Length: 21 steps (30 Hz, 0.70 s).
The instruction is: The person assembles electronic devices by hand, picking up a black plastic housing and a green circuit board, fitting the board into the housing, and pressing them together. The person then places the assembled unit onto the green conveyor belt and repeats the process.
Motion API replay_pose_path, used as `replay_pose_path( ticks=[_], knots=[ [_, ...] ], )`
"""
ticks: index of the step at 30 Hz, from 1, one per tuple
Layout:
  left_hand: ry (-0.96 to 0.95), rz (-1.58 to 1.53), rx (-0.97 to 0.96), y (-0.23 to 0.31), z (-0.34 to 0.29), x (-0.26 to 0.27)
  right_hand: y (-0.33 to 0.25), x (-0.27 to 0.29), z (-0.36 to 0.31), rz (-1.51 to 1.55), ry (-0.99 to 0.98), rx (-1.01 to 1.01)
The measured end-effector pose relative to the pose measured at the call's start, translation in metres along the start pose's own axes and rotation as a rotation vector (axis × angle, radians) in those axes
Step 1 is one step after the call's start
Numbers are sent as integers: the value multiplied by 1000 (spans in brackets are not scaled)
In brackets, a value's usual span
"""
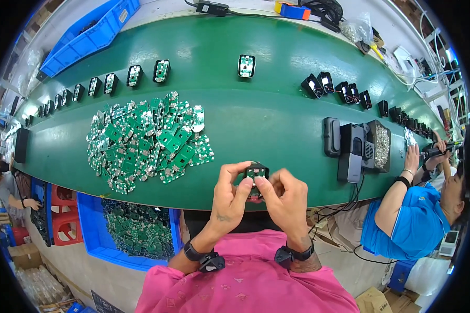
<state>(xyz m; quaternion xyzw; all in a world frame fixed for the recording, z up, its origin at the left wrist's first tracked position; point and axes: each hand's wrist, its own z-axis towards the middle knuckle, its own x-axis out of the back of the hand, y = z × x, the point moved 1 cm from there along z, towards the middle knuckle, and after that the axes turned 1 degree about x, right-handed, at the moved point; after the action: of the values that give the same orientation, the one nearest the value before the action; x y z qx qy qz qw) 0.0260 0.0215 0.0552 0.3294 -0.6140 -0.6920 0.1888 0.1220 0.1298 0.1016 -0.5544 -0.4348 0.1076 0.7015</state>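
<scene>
At the near edge of the green table, a small black plastic housing (266, 170) is held between my two hands. Inside it sits a green circuit board (255, 173). My left hand (227, 196) closes on the housing's left side, its thumb down on the board. On the other side my right hand (288, 199) grips it, with the thumb also pressing the board; its fingers are slightly blurred. The undersides of the fingers are hidden. Left of my hands lies a large heap of loose green circuit boards (149, 136). Farther ahead stands another black housing with a board (246, 66).
Rows of black housings run along the table's left (110, 83) and right (344, 92). To the right are a grey-black device (351, 154) and a tray of small metal parts (382, 148). A blue bin of boards (94, 245) stands below left. A blue-shirted person (410, 219) works at right.
</scene>
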Motion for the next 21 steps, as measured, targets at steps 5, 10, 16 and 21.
replay_pose_path(
  ticks=[5,10,16,21],
  knots=[
    [-40,181,104,11,5,-1,3,-6,3,195,-33,35],
    [-117,132,248,16,9,6,0,-8,1,58,-49,54],
    [-34,3,193,5,6,6,5,-17,5,27,-41,129],
    [35,175,-4,12,2,0,10,-23,6,178,-10,199]
  ],
)
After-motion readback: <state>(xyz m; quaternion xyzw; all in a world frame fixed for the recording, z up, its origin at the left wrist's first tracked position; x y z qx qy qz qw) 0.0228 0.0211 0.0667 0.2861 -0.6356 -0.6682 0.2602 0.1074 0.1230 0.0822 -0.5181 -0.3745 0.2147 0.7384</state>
